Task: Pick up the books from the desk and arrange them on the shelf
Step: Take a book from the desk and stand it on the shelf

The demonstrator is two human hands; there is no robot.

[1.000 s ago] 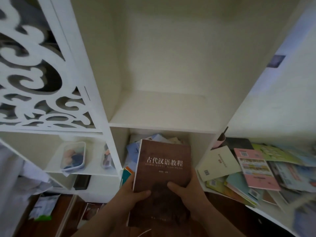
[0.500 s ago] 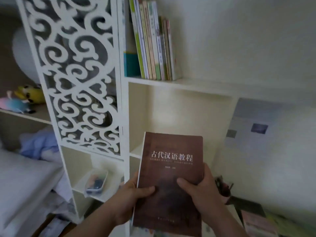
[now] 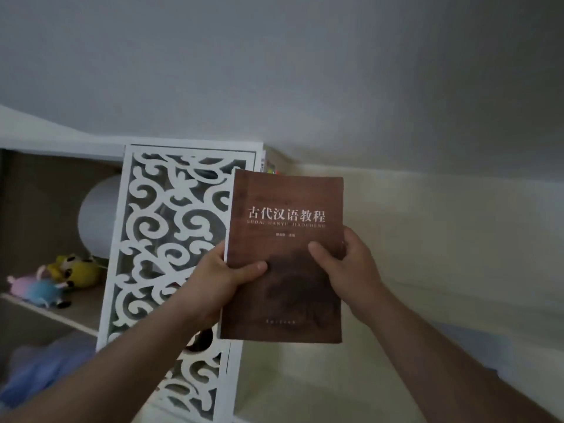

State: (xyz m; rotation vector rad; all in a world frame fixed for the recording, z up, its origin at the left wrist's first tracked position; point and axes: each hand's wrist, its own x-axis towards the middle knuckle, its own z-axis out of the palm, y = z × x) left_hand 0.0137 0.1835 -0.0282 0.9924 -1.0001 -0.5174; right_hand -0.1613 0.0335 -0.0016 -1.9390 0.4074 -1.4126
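Two hands are holding one brown book upright, front cover facing the camera, raised in front of the shelf unit. Left hand is gripping the book's left edge, thumb lying across the cover at about 9 o'clock of the book, other fingers hidden behind. Right hand is gripping the right edge at about 3 o'clock, thumb pressed on the cover, fingers wrapped round the back. Both are clamped on the book, nothing loose.

Book is sitting just right of the white scrollwork panel, overlapping its right edge in the view. Tops of shelved books are peeking out at 12 o'clock of the held book, mostly hidden by it. Shelf board itself is not visible now. Plush toys are lying on a side shelf at 9 o'clock, well apart, beside a white globe lamp.

Step in hand, as a judgement: lifting the book toward the upper row to slot it in. To do it well: turning the spine outward, keeping the book vertical, aiming for the free space to the right of the standing row, sliding it in bottom edge first, and steadying the neighbours with one hand so they are not tipping.
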